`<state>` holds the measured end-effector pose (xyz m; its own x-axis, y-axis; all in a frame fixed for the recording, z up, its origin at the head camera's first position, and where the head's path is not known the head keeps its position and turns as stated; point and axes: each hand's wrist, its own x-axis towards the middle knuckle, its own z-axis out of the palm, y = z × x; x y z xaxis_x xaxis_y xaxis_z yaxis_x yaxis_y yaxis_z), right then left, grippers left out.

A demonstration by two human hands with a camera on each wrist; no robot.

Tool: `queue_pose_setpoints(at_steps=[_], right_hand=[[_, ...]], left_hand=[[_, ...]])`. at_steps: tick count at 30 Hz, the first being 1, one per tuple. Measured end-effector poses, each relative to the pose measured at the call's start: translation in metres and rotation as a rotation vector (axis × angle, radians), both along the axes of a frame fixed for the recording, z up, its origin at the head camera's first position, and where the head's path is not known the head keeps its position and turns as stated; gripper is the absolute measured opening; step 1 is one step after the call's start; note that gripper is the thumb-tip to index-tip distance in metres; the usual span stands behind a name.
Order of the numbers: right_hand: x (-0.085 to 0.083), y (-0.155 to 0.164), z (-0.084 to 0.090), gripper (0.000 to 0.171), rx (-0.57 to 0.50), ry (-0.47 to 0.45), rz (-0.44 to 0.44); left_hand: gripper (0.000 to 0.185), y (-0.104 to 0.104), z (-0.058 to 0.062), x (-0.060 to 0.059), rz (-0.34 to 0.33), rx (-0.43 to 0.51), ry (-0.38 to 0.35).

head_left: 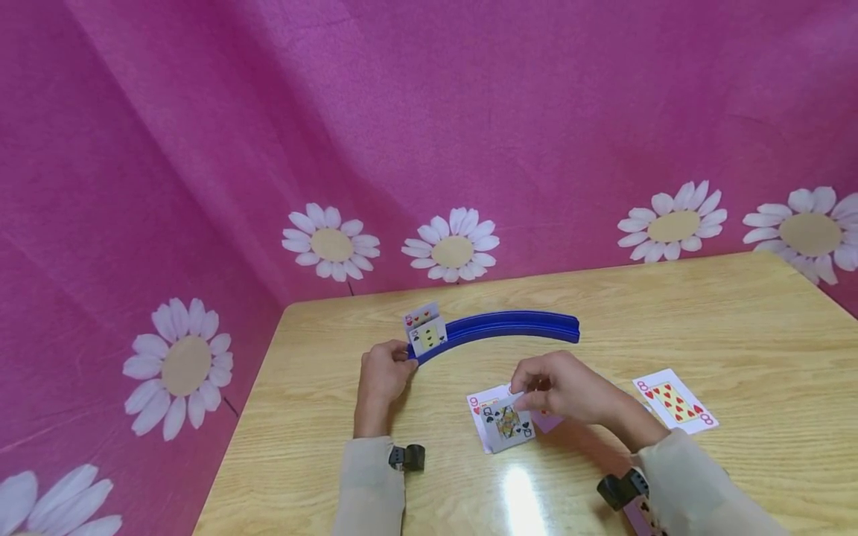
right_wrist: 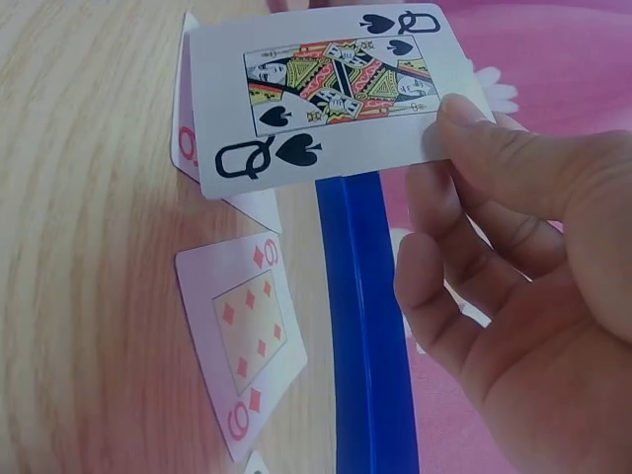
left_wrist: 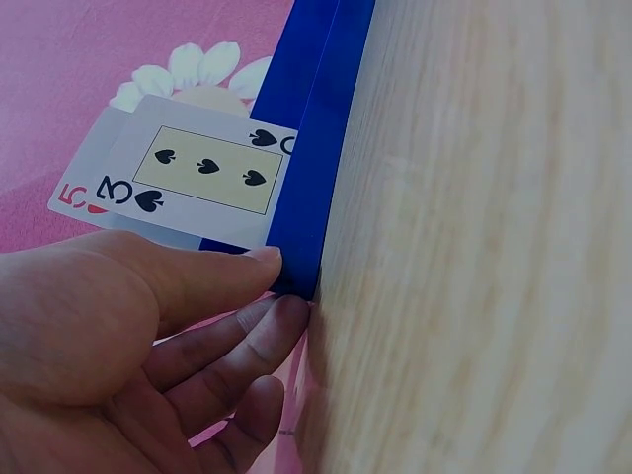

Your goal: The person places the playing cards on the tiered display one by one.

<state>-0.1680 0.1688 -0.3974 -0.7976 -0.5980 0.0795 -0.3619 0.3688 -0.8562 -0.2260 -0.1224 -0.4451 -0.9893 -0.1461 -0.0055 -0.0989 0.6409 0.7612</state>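
Our right hand (head_left: pixel 570 387) curls its fingers (right_wrist: pixel 504 158) and thumb on the queen of spades (right_wrist: pixel 331 94), pinching its edge and holding it face up, lifted just over the table (head_left: pixel 737 313). Our left hand (head_left: pixel 382 376) has its fingers (left_wrist: pixel 247 346) loosely curled against the left end of the curved blue card rack (head_left: pixel 509 326), gripping nothing. The three of spades (left_wrist: pixel 202 168) and a red five (left_wrist: pixel 79 193) stand in that end. Below the queen lies a nine of diamonds (right_wrist: pixel 242 341); the eight of hearts (head_left: pixel 675 400) lies well apart to the right.
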Motion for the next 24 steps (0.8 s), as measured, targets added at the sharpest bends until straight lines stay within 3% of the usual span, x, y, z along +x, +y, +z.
queue_pose_setpoints(at_steps=[16,24], right_hand=[[-0.0041,0.0056,0.0021,0.013,0.005,0.065,-0.048],[-0.0089,0.0078,0.0008,0.014,0.048,0.146,-0.076]], left_hand=[[0.026,0.0013,0.0016,-0.0008,-0.001,-0.004,-0.015],[0.027,0.0006,0.0009,-0.0005,0.004,-0.001,-0.012]])
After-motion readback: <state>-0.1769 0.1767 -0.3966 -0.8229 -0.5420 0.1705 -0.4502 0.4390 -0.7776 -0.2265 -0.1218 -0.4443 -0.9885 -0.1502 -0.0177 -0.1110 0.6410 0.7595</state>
